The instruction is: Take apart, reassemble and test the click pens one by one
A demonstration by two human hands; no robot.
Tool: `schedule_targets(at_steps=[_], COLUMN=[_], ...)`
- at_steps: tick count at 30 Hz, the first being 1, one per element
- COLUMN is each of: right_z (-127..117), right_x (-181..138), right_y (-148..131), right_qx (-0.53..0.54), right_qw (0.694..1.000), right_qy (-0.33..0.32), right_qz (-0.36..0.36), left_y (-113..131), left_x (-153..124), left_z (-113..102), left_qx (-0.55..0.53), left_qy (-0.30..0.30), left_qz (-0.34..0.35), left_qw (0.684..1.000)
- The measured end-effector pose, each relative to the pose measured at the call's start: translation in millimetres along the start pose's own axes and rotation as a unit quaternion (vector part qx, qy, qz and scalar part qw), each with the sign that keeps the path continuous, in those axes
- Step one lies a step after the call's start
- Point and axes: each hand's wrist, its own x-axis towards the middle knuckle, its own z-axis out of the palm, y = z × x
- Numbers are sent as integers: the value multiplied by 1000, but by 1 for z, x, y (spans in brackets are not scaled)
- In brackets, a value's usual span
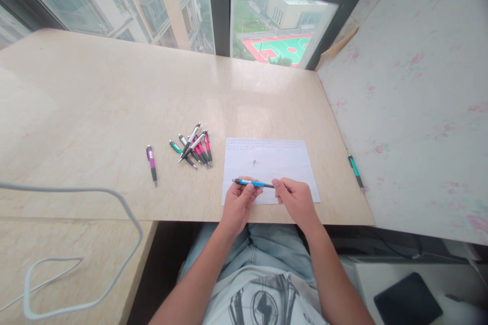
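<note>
A blue ballpoint pen (249, 182) lies nearly level above the sheet of paper (269, 162), its clicker end toward the left. My left hand (241, 202) grips its blue barrel between thumb and fingers. At the black front end, my right hand (295, 197) is closed in a pinch; its fingers hide the tip. A tiny grey piece (254, 162), too small to name, rests on the paper just beyond the pen. Faint rows of writing run along the paper's far edge.
Left of the paper is a pile of pens (196, 147) in white, pink and green. Farther left lies a purple pen (151, 165). A green pen (356, 172) sits by the right wall. A grey cable (114, 193) loops across the near left. Windows line the back.
</note>
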Motion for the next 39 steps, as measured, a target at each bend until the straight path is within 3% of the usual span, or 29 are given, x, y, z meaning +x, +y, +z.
schedule_targets(at_steps=[3,5,11,14,18,21,23,25,29,39], right_z=[-1,-2,3,6,6,7,11,17,30,25], right_x=[1,1,3,3,2,5,9,12,15,32], right_y=[5,5,-3,-2,6,17,24,28,29,42], right_qx=[121,140,-27,-52,69,146,90,-11,-160,-257], right_qw=[992,990,996,994,996,985,992,998,980,961], right_qy=[-26,-14,57,73,47,83,87,46,-19,100], right_qz=[17,2,-59,-56,-19,25,21,-28,-112,-31], left_y=[0,1,1,1,1,1,1,1,2,-1], left_x=[1,2,1,1,1,2,3,4,4,4], left_z=[0,0,1,1,1,0,0,-1,-1,-2], left_qx=[-8,-16,-13,-7,-11,-29,-39,-42,-42,-31], left_qy=[10,18,10,1,6,17,23,19,2,17], left_qz=[5,7,9,6,5,10,11,10,12,14], left_qw=[1000,1000,1000,1000,1000,999,999,999,999,999])
